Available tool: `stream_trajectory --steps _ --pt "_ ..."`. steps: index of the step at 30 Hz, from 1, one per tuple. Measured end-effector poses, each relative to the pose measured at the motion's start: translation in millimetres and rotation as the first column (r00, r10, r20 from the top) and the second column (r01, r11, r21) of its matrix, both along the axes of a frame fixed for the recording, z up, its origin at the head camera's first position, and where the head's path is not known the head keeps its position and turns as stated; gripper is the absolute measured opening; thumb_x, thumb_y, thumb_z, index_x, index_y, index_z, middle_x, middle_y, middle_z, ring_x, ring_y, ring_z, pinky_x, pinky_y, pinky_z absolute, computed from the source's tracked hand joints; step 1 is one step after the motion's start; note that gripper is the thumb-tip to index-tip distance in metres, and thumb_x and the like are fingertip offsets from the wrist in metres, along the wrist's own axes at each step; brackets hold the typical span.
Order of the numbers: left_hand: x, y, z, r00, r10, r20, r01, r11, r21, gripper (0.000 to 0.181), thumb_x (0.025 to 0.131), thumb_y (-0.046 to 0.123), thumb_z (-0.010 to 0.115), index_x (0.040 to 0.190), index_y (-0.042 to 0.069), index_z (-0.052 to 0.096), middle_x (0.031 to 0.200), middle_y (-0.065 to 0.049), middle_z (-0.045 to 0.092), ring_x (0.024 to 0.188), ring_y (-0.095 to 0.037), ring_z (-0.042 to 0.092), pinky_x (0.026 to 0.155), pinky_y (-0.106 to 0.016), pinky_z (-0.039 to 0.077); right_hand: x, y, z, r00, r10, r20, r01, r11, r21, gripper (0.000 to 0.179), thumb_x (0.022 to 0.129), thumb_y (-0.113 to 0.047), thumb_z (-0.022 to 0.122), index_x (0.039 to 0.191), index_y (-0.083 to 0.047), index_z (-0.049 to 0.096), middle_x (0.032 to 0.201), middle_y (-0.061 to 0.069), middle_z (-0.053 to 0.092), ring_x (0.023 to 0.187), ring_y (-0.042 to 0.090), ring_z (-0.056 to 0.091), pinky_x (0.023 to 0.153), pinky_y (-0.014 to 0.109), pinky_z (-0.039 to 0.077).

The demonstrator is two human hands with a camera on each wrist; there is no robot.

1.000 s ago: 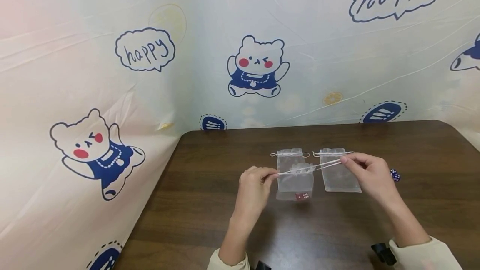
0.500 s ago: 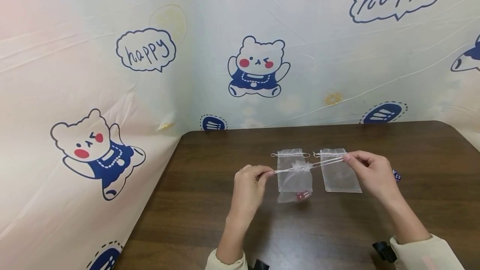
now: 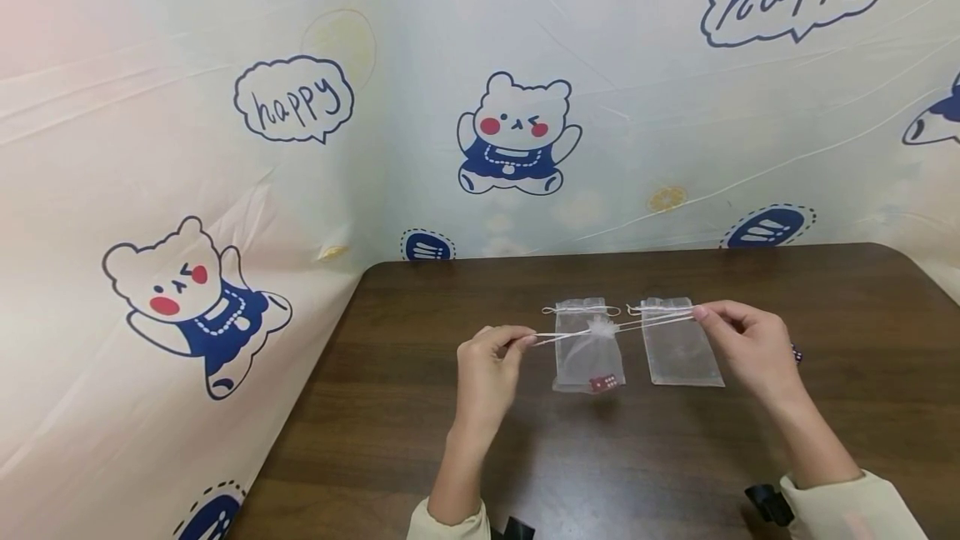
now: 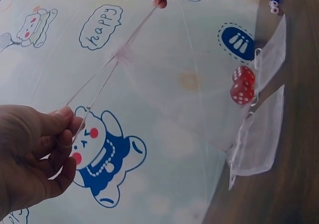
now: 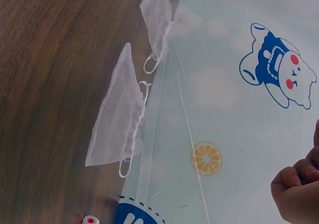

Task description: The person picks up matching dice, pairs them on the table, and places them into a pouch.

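A sheer white drawstring pouch [image 3: 602, 328] hangs in the air between the hands, its mouth drawn into a tight ruffle. Red dice [image 4: 242, 85] show through its bottom; the left wrist view shows two. The left hand [image 3: 487, 369] pinches the string ends on one side between thumb and fingers. On the other side, the right hand [image 3: 750, 348] pinches the opposite string ends, and both strings look taut. Behind the hanging pouch a flat sheer pouch [image 3: 568, 315] lies on the table, partly covered. Another flat pouch [image 3: 678, 352] lies beside it, near the right hand.
Blue dice [image 3: 797, 353] sit right of the right hand, mostly hidden by it in the head view; a white die [image 5: 90, 220] shows in the right wrist view. The brown table [image 3: 390, 407] meets a printed cloth backdrop [image 3: 360, 173] at its far edge.
The left hand has moved left and slightly up, and the right hand slightly right. The string lengths between hands and pouch have grown, and the pouch mouth has bunched tighter.
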State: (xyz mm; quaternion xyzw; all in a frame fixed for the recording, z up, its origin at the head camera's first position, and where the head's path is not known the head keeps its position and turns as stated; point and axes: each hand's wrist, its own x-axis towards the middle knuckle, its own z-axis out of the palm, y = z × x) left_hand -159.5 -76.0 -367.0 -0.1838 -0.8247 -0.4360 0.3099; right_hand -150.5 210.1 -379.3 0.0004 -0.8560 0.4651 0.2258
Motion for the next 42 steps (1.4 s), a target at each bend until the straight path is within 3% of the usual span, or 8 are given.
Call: stream_trajectory --steps 12,17,23,28,33,36,42 --pt "-2.3 -6.2 -3.1 1.000 0.004 -0.019 -0.003 0.999 0.032 0.005 0.075 0.008 0.074 0.076 0.003 0.073 0.069 -0.002 0.067 0.059 -0.012 0.059 0.054 -0.020 0.047 -2.4 -1 -1.4 1.000 -0.024 0.001 0.024 1.000 -0.020 0.023 0.088 -0.018 0.064 0.093 0.004 0.069 0.063 -0.005 0.053 0.057 0.006 0.040 0.047 0.022 0.031" --pt "-2.0 -18.9 -4.5 0.998 0.046 -0.045 -0.044 0.999 0.031 0.004 0.074 0.006 0.075 0.076 0.003 0.073 0.068 -0.002 0.067 0.057 -0.012 0.058 0.053 -0.020 0.046 -5.3 -12 -1.5 1.000 0.018 0.002 -0.018 1.000 -0.018 0.024 0.088 -0.018 0.064 0.093 0.005 0.069 0.066 -0.001 0.056 0.057 0.007 0.041 0.047 0.023 0.032" --pt "-7.6 -39.6 1.4 0.993 0.114 -0.039 -0.113 0.993 0.035 0.005 0.076 0.007 0.074 0.076 0.002 0.073 0.068 -0.004 0.067 0.057 -0.013 0.059 0.051 -0.024 0.047 -8.3 -33 -2.1 0.994 0.101 -0.040 -0.100 0.995 0.019 0.018 0.087 -0.013 0.064 0.090 0.004 0.070 0.075 0.009 0.063 0.059 0.007 0.044 0.049 0.021 0.036" --pt "-17.6 -60.5 1.0 0.982 0.181 0.050 -0.183 0.982 0.049 0.005 0.077 0.005 0.073 0.078 0.001 0.073 0.071 -0.007 0.068 0.058 -0.016 0.062 0.051 -0.026 0.049 -15.4 -58 -6.6 0.984 0.166 -0.066 -0.163 0.986 0.041 0.012 0.084 -0.009 0.067 0.086 0.001 0.071 0.075 0.009 0.066 0.059 0.006 0.046 0.051 0.020 0.037" --pt "-33.4 -80.4 -9.3 0.951 0.270 0.149 -0.277 0.961 0.024 0.006 0.079 0.006 0.071 0.078 0.001 0.074 0.072 -0.008 0.069 0.058 -0.016 0.059 0.051 -0.026 0.047 -32.7 -87 -23.7 0.974 0.227 0.016 -0.227 0.973 0.027 0.013 0.085 -0.012 0.065 0.085 0.000 0.072 0.073 0.006 0.066 0.057 0.010 0.047 0.054 0.025 0.040" --pt "-44.8 -88.9 -17.2 0.931 0.320 0.177 -0.326 0.945 0.005 0.005 0.080 0.006 0.071 0.079 0.002 0.074 0.072 -0.008 0.069 0.058 -0.014 0.058 0.051 -0.026 0.046 -47.2 -103 -34.6 0.974 0.219 0.062 -0.222 0.974 0.048 0.014 0.085 -0.013 0.065 0.084 -0.002 0.072 0.071 0.005 0.065 0.058 0.014 0.048 0.056 0.029 0.040" --pt "-65.6 -92.9 -30.1 0.913 0.352 0.205 -0.360 0.933 0.002 0.006 0.081 0.006 0.070 0.080 0.002 0.074 0.071 -0.009 0.068 0.056 -0.016 0.055 0.050 -0.029 0.045 -73.6 -125 -43.5 0.985 0.145 0.098 -0.158 0.977 0.141 0.016 0.086 -0.016 0.063 0.082 -0.004 0.073 0.066 0.004 0.064 0.057 0.017 0.049 0.055 0.032 0.038"
